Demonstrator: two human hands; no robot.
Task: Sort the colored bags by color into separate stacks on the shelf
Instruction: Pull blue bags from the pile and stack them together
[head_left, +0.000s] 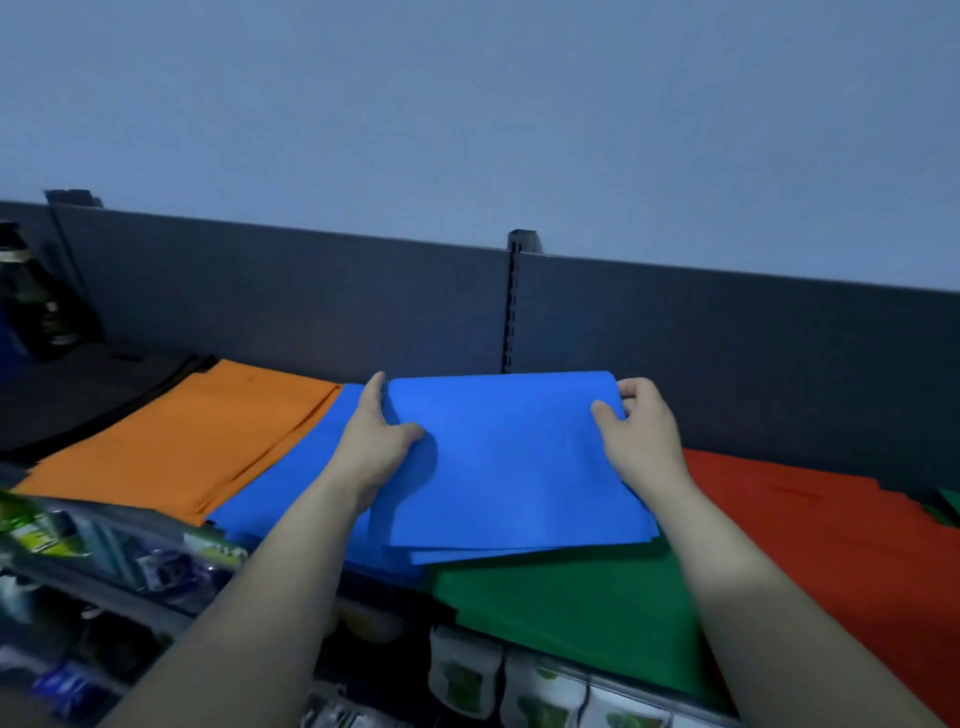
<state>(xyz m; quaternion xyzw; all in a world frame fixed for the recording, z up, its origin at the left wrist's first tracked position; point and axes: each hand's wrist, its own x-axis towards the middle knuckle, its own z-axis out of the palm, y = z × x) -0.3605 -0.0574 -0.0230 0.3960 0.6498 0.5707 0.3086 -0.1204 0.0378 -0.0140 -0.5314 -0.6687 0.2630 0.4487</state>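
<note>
Blue bags (509, 457), a thin bundle of several sheets, held flat just above the shelf, centre of view. I have the left hand (376, 441) clamped on the bundle's left edge, thumb on top and fingers under. The right hand (641, 436) is clamped on the far right corner, thumb on top, fingers curled round the edge. The bundle's near right part overhangs the green stack (571, 608), wrong pile. The blue stack (291, 478) lies to the left, partly under the bundle, its left strip showing past my left wrist. Key relation: target is left of the load, so I judge a short shift left, then down. The left hand is the nearer one to the blue stack and leads. Bundle's long axis looks near-to-far, roughly parallel to the blue stack's, though the wide lens makes that hard to confirm; little or no turning needed, I think. Near edges of the held sheets are fanned, may want squaring. Outward: orange stack (192, 431) touching the blue stack's left side, black stack (78, 395) beyond it, red stack (810, 525) right of the green. Grey back panel (727, 338) behind, packaged goods (171, 561) on the lower level.
</note>
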